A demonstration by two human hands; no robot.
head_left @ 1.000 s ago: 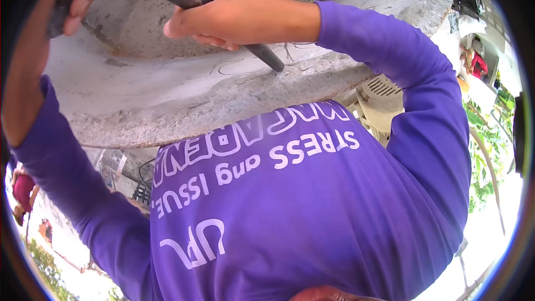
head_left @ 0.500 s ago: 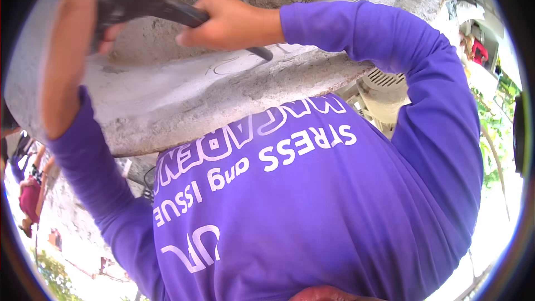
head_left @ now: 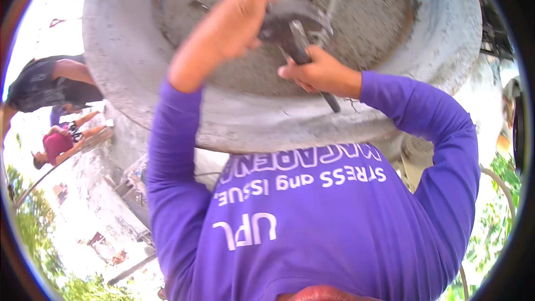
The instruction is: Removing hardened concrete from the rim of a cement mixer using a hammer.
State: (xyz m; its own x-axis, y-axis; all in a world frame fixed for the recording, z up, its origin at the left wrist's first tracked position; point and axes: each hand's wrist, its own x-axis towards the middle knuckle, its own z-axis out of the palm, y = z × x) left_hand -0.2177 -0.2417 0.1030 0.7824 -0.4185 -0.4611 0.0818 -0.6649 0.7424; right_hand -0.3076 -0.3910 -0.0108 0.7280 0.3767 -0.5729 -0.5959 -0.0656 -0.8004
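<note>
one black tool (head_left: 285,32) now nearer the middle of the drum (head_left: 267,118)

The shirt (head_left: 334,212) at six o'clock is purple with white lettering, partly outlined, the tool (head_left: 292,47) towards twelve is black, the round rim (head_left: 256,116) around it is mottled pale grey, a co-worker's top (head_left: 57,144) at nine is maroon, and the leaves (head_left: 504,212) at four are green

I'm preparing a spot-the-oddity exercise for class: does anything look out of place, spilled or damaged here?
Nothing looks plainly spilled or broken. What stands out is the large grey drum: rough residue coats its inside, making it look dirty and uneven. The black tool in the right hand shows no obvious damage.
</note>
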